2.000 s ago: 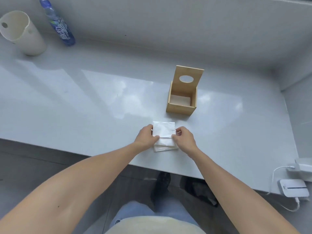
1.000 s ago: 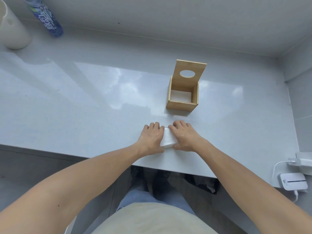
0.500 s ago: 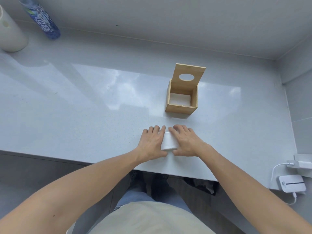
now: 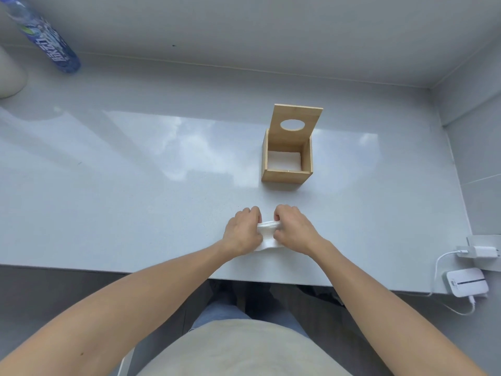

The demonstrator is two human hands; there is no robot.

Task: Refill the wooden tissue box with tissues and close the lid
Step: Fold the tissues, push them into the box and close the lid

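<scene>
Tissues (image 4: 267,234) sit in a small white stack near the front edge of the counter (image 4: 135,185), squeezed between both hands. The left hand (image 4: 244,233) has its fingers curled over the stack's left side, grasping it; the right hand (image 4: 291,230) does the same on the right, fingers bent down onto the paper. The stack bows a little between them.

Beyond the hands, apart from them, stands the box (image 4: 287,162), made of pale wood. Its lid (image 4: 296,123) is swung up and stands upright at the far side, with an oval hole through it. Some white tissue already lies at the bottom inside.

The counter is glossy pale grey, mirroring bright sky and cloud in a wide patch left of the box. It runs back to a plain grey wall (image 4: 244,28) and meets a side wall at the right. In the far left corner a blue-labelled bottle (image 4: 44,40) stands beside a cream container (image 4: 10,74) cut off by the frame. At the right edge lie a white charger (image 4: 479,252), a cable (image 4: 439,270) and a small white device (image 4: 466,284). Below the counter's edge, dark floor and the person's legs show.
</scene>
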